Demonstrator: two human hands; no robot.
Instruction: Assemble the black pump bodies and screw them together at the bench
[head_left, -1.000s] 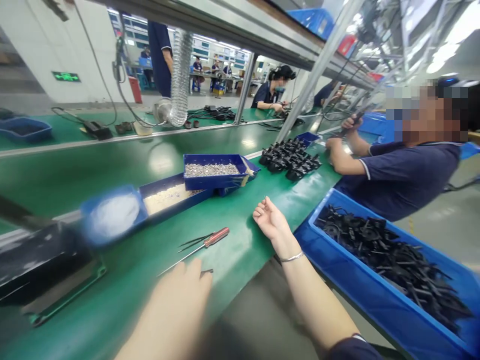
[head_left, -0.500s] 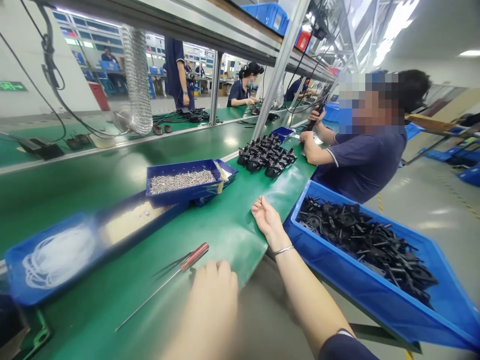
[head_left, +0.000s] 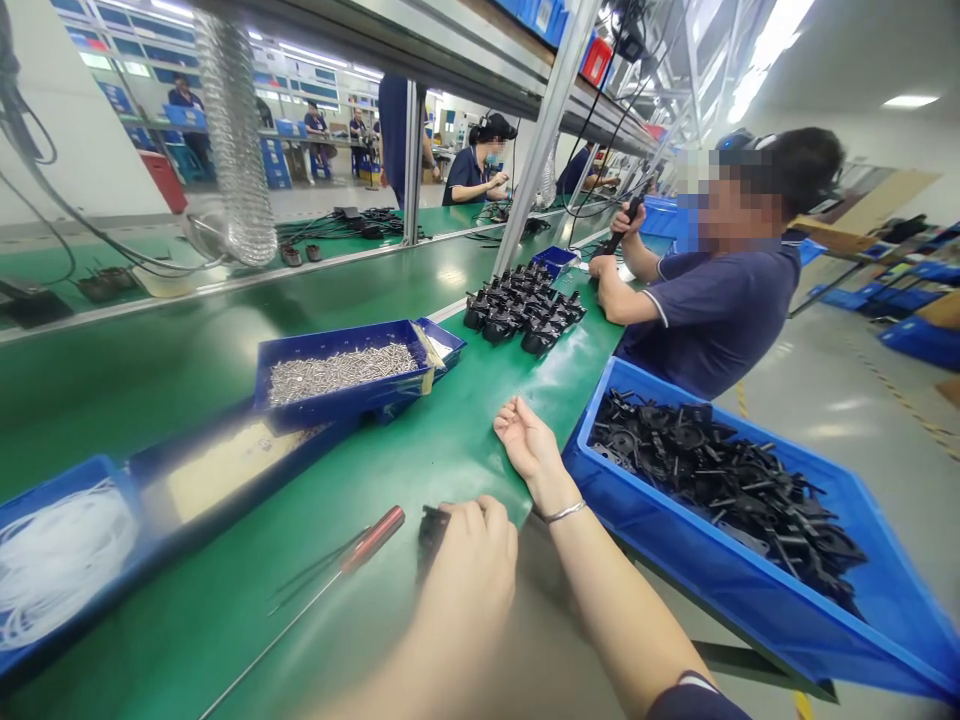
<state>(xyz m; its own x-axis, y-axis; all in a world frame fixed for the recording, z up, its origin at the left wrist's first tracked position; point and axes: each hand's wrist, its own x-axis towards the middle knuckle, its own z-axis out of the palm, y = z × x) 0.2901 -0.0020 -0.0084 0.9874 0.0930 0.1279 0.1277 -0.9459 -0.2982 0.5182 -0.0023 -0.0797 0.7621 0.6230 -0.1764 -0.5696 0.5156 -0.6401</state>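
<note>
My left hand (head_left: 474, 560), slightly blurred, is closed around a black plastic part (head_left: 430, 532) at the near edge of the green table. Most of that part is hidden behind my fingers. To the right and a little farther off, my right hand (head_left: 527, 440) is held palm up with its fingers curled in. Something tiny shows at the thumb and fingertips, too small to name. A screwdriver (head_left: 377, 540) with a red handle and long thin shaft lies left of my left hand, with thin dark tweezers-like prongs (head_left: 319, 572) alongside it.
A blue tray of small screws (head_left: 341, 372) rests on a longer blue bin (head_left: 157, 470). White loops (head_left: 64, 550) lie in another bin at left. Black assemblies (head_left: 525, 308) stand in rows ahead. A big blue crate (head_left: 705, 540) of black parts is at right, beside a seated co-worker (head_left: 720, 310).
My left hand has moved right and forward, and the black part now shows in it. My right hand stays palm up in nearly the same place. The view has shifted slightly.
</note>
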